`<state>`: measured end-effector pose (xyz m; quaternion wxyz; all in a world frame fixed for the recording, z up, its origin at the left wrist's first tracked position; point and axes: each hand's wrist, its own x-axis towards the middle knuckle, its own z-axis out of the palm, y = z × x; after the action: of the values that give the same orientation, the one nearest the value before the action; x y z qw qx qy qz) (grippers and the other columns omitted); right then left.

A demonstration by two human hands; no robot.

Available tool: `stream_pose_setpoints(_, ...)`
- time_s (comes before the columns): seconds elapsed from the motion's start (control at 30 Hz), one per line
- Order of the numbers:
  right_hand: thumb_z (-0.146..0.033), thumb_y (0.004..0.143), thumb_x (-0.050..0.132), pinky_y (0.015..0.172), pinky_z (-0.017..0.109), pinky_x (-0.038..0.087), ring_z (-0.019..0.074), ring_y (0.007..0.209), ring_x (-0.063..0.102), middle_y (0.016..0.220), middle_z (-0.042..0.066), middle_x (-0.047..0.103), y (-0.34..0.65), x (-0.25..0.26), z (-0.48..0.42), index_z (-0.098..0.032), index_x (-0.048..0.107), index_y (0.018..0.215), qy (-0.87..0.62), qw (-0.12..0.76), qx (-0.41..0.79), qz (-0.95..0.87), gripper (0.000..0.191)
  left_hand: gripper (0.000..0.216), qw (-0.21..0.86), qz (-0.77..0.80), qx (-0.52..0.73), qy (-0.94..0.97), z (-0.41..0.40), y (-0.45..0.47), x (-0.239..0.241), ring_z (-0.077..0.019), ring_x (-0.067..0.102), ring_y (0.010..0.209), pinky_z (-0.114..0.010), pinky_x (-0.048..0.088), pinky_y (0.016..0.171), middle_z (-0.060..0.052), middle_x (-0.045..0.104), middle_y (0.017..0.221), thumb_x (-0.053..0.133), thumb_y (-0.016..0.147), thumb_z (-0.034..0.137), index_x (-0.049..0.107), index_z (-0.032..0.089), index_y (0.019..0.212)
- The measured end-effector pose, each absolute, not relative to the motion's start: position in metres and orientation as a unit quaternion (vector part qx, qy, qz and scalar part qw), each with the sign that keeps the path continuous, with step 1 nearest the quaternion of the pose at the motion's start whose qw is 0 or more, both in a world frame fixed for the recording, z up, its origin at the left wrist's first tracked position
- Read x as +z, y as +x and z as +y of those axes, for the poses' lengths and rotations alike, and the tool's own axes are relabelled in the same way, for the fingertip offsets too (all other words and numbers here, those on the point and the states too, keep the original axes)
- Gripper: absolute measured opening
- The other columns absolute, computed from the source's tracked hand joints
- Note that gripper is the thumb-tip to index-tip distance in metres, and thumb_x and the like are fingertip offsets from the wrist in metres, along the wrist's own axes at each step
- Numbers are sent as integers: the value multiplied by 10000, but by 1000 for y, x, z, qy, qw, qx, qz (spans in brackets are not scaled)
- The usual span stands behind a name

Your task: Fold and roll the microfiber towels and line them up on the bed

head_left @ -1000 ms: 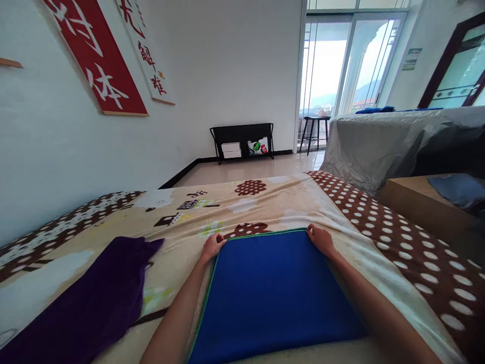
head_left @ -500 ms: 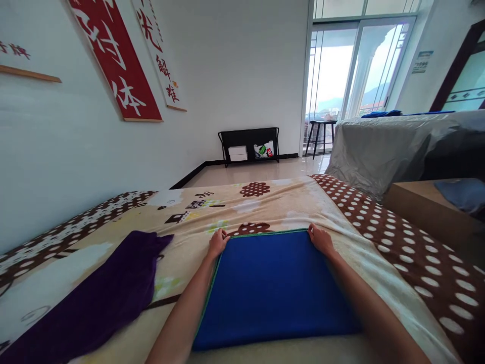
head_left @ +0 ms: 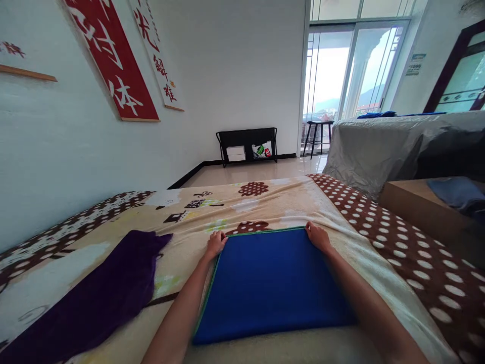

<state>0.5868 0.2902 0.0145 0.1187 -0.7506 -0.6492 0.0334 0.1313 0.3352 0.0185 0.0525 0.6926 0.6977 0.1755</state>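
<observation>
A blue cloth [head_left: 273, 283] with green edging lies flat and folded on the patterned blanket [head_left: 288, 202]. At its far left corner, my left hand [head_left: 217, 243] pinches the green edge between thumb and fingers. My right hand [head_left: 317, 236] grips the far right corner in the same way. The far edge runs straight between both hands. Part of the cloth's right side is hidden under my right forearm. To the left, a dark purple cloth [head_left: 109, 293] lies spread at a slant, apart from my left hand.
Brown polka-dot borders [head_left: 405, 247] run along the blanket's sides. On the right are a cardboard box [head_left: 405, 202] with a grey-blue cloth on it and a plastic-covered piece of furniture [head_left: 364, 146]. A black rack [head_left: 246, 144] stands by the far wall, near a stool [head_left: 318, 134].
The view has shifted slightly. The near edge of the blue cloth appears a little higher; both hands keep their hold on the far corners.
</observation>
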Motion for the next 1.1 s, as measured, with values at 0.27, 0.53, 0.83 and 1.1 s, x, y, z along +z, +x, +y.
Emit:
stream_pose_setpoints(0.27,-390,946,572,866,404,538,194,1015,612,1197,87,595,584,30,300,-160,560,1241,-748,109,14,-654,374,361,29,727,168,666,336,124,32,-225,616,1060,-449,536,891,-90,602,1232,600,922,371,574,169,1220)
stream_pose_setpoints(0.53,-387,946,574,844,387,545,182,985,619,1168,80,605,581,26,296,-155,570,1218,-747,99,15,-657,357,347,-2,727,156,669,323,135,33,-222,619,1053,-448,536,891,-87,611,1215,602,922,366,583,165,1203)
stream_pose_setpoints(0.83,-381,945,571,993,479,466,239,1176,542,1344,107,519,483,50,288,-187,538,1297,-663,146,-48,-733,403,399,-44,615,175,768,295,240,53,-258,548,1201,-503,464,1010,-110,523,1378,585,931,357,541,204,1297)
stream_pose_setpoints(1.1,-458,973,493,1131,547,294,273,1358,404,1500,107,400,468,14,275,-214,445,1424,-580,140,30,-802,514,539,-10,616,104,781,278,234,15,-239,263,1465,-507,201,1188,-75,294,1598,339,1003,458,322,253,1501)
